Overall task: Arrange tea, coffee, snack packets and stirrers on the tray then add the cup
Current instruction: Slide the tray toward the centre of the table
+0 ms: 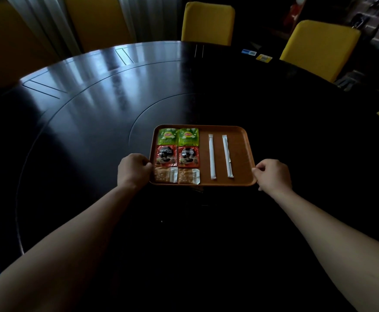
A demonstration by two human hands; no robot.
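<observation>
An orange-brown tray [240, 152] lies on the dark round table [94, 109]. On its left half sit two green tea packets [177, 136], below them two red coffee packets [176, 156], and nearest me two brown snack packets [176, 175]. Two white wrapped stirrers [219, 156] lie side by side on the right half. My left hand [134, 171] grips the tray's left edge. My right hand [273, 176] grips its right edge near the front corner. No cup is in view.
Yellow chairs [207, 23] stand around the far side and right of the table. Small blue and yellow cards [257, 55] lie at the far right of the tabletop. Curtains hang at the back left.
</observation>
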